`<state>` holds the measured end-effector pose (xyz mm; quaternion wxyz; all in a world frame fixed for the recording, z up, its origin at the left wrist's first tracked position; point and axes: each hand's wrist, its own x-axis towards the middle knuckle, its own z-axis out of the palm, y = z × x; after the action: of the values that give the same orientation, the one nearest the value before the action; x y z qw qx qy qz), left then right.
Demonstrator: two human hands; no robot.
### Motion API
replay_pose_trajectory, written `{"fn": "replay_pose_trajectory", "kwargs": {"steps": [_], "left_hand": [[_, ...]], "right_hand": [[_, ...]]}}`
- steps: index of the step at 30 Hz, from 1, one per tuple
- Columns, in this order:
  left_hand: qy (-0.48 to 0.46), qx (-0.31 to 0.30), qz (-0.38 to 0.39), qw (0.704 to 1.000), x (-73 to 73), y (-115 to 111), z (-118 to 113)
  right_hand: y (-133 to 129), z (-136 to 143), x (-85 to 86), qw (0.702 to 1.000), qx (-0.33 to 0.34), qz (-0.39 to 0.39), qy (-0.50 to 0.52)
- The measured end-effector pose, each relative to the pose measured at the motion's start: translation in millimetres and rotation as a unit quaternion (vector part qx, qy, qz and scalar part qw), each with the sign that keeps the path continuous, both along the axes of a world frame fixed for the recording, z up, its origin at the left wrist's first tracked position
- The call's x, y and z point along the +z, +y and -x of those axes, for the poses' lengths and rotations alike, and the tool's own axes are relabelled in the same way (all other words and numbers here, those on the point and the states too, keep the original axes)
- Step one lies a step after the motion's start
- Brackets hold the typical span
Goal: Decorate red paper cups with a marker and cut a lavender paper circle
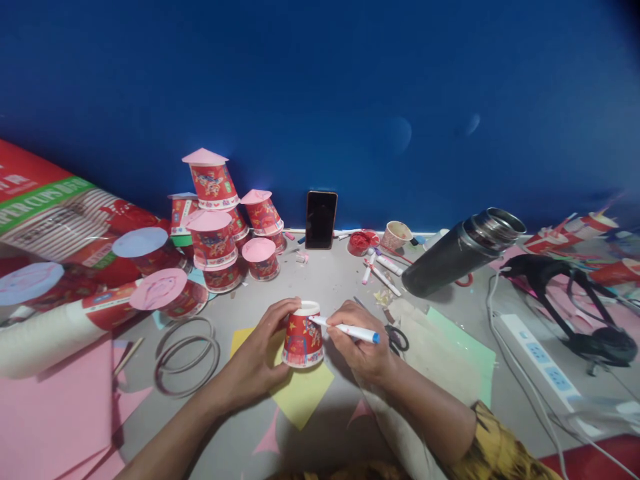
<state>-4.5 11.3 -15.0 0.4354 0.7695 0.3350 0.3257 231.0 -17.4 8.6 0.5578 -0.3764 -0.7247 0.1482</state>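
A red patterned paper cup stands upside down over a yellow paper sheet at the centre. My left hand is wrapped round the cup's left side, thumb low and fingers near its top. My right hand pinches a white marker with a blue end. The marker's tip is at the upper right of the cup; whether it touches the surface is too small to tell.
Stacked red cups with pink paper tops stand at the back left. A phone leans on the blue wall. Right are a dark flask, scissors, green paper and a power strip. Grey rings lie left.
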Motion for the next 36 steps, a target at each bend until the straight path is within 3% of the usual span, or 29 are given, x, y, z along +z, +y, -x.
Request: {"fn": "replay_pose_trajectory", "kwargs": {"steps": [25, 36], "left_hand": [[-0.089, -0.015, 0.138, 0.986, -8.4, 3.0, 1.5], [-0.088, -0.013, 0.131, 0.987, -6.9, 5.1, -0.2]], "right_hand": [[4.1, -5.9, -3.0, 0.999, -0.042, 0.031, 0.001], [5.3, -7.0, -2.9, 0.999, -0.045, 0.024, -0.001]]}}
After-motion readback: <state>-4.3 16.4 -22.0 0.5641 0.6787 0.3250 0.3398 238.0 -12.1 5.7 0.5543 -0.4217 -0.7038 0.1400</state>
